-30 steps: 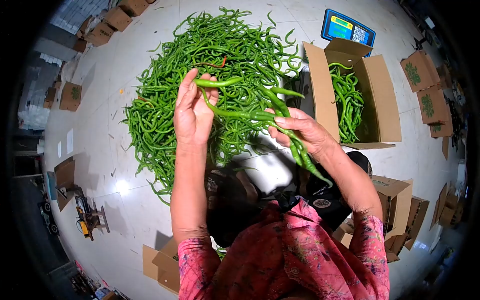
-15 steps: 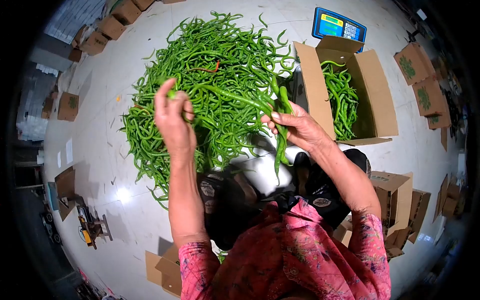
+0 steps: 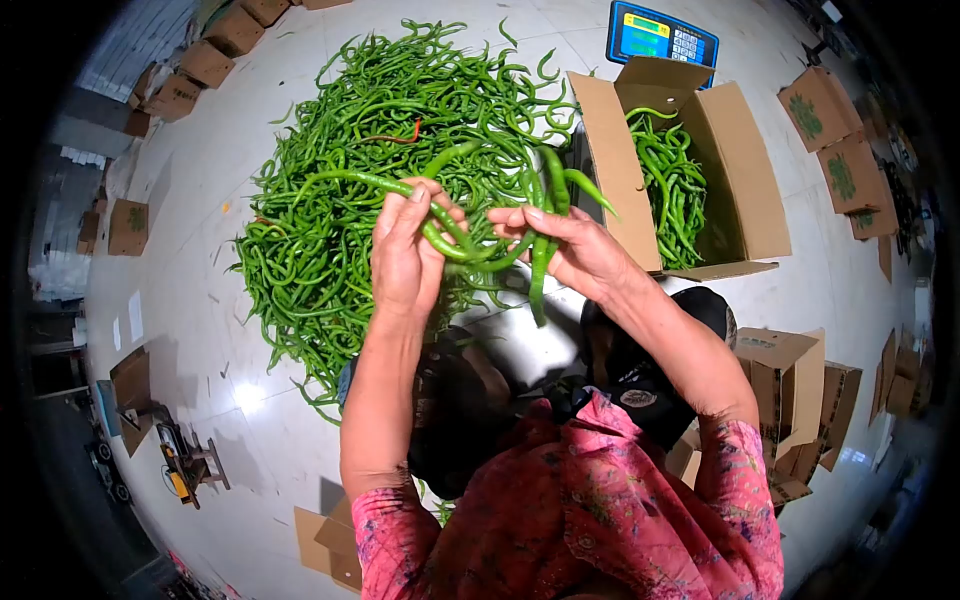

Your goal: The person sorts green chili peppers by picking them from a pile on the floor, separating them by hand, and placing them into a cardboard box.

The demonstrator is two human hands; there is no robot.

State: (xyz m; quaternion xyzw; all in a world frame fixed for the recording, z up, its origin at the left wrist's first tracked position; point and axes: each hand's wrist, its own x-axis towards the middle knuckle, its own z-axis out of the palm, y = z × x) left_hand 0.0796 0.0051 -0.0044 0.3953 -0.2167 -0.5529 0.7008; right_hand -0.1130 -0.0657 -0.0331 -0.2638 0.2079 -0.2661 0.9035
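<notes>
My left hand [image 3: 410,245] is closed on long green chili peppers [image 3: 358,178], one of which curves out to the left past the fingers. My right hand [image 3: 575,245] grips several more green chilies [image 3: 548,200], some hanging below the palm and one pointing right. The two hands are close together, with curved peppers spanning the gap between them. Beneath and beyond them spreads a large heap of green chilies [image 3: 400,100] on the pale floor, with a red chili [image 3: 398,136] lying on top.
An open cardboard box [image 3: 745,170] partly filled with green chilies [image 3: 668,190] stands at the right, by a blue digital scale display [image 3: 662,40]. Empty cartons [image 3: 790,380] lie at lower right. More boxes [image 3: 205,65] line the upper left. A small wooden stool [image 3: 190,460] stands lower left.
My left hand has moved right, from over the heap's left part toward my right hand, and now holds long chilies. My right hand stays nearly in place with its bunch.
</notes>
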